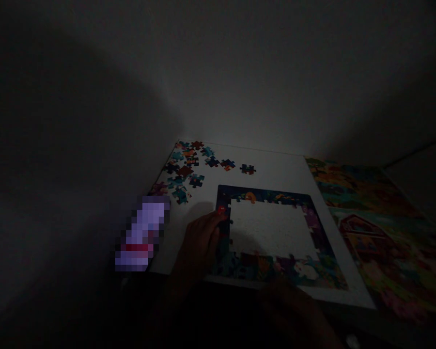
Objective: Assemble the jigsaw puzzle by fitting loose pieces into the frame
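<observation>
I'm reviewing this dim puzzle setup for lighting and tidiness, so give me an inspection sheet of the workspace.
surface: white board under the puzzle, dimly lit.
job's things: jigsaw border assembled as a frame around a white centre; loose jigsaw pieces scattered toward the board's far left corner.
clutter: purple object at the board's left edge, too pixelated to identify.
hands: left hand at the border's left side; right hand in deep shadow at the near edge, contact unclear.
cables: nothing seen.
surroundings: colourful picture with a red barn lying to the right; pale wall behind.
</observation>
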Demonstrator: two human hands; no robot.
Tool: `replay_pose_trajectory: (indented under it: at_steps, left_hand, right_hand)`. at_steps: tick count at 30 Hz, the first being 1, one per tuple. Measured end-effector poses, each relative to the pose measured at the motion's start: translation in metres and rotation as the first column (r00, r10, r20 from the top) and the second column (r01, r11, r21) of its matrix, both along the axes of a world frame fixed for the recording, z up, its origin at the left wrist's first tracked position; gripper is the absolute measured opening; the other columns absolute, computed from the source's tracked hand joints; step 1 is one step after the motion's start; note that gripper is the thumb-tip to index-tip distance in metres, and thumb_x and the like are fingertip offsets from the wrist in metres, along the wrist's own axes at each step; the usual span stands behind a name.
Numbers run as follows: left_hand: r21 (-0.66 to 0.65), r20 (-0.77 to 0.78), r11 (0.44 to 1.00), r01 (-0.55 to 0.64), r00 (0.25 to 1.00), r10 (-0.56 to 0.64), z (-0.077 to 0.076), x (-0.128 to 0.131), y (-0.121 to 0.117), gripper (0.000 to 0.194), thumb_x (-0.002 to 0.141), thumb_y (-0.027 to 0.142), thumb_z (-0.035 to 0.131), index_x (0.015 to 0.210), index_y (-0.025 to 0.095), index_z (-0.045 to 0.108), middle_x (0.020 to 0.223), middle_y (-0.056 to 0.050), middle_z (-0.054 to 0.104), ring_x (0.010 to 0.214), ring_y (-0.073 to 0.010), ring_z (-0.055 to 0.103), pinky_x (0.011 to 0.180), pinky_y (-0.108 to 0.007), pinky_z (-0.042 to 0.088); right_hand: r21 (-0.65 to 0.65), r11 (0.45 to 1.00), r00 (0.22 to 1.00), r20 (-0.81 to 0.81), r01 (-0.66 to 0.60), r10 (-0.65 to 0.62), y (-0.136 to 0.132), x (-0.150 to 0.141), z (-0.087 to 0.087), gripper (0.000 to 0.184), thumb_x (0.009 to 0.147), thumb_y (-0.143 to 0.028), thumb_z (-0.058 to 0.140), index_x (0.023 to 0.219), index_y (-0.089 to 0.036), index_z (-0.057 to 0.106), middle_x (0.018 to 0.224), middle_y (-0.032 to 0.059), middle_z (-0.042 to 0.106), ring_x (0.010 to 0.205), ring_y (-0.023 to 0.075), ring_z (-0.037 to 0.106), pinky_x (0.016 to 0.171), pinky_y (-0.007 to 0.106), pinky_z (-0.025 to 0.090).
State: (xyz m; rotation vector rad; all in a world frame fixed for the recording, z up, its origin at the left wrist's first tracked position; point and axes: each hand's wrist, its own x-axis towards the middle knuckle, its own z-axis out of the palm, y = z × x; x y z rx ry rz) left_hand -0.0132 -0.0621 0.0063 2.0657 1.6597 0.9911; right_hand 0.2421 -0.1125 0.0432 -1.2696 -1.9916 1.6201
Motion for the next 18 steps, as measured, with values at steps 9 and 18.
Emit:
replay_pose_trajectory:
  at_steps: [9, 18]
  left_hand:
    - [0.007, -0.126, 0.998, -0.06, 0.99, 0.061, -0.003, 0.005, 0.001, 0.037, 0.1, 0.028, 0.034, 0.13, 0.025, 0.055, 0.136, -0.007, 0.057, 0.127, -0.0231, 0.05, 0.107, -0.045, 0.041]
    - [0.03, -0.306, 0.999, 0.025, 0.952, -0.014, -0.012, 0.004, 0.002, 0.061, 0.095, 0.054, 0.045, 0.145, 0.021, 0.037, 0.157, -0.015, 0.031, 0.145, -0.0313, 0.027, 0.115, -0.056, 0.026]
  right_hand:
    - [0.847, 0.455, 0.732, 0.122, 0.275, -0.67, 0.033, 0.065, -0.045, 0.046, 0.091, -0.054, 0.05, 0.118, -0.019, 0.063, 0.128, 0.0163, 0.059, 0.119, 0.0335, 0.054, 0.096, 0.055, 0.047]
    - [0.832, 0.491, 0.654, 0.222, 0.26, -0.723, 0.034, 0.078, -0.064, 0.058, 0.092, -0.06, 0.042, 0.13, -0.018, 0.055, 0.139, 0.0194, 0.051, 0.125, 0.0381, 0.05, 0.098, 0.06, 0.044]
